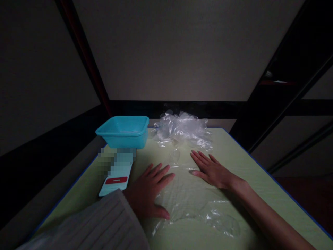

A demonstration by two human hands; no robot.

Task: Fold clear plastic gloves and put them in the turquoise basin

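A thin, clear plastic piece (187, 198) lies spread flat on the pale green table; its rounded, finger-like ends look like those of a disposable glove. My left hand (149, 189), in a ribbed grey sleeve, rests at the plastic's left side with fingers spread. On the other side, my right hand (212, 170) lies palm down near the plastic's upper right edge, fingers stretched out. Neither hand grips anything. Behind them is a crumpled heap of similar clear plastic pieces (184, 128).
A turquoise plastic basin (125, 139) stands at the back left of the table (249, 180). In front of it lies a flat, pale oblong object (117, 185) with a red bar, partly pixelated. A grey panel wall (171, 52) rises behind the table's far edge.
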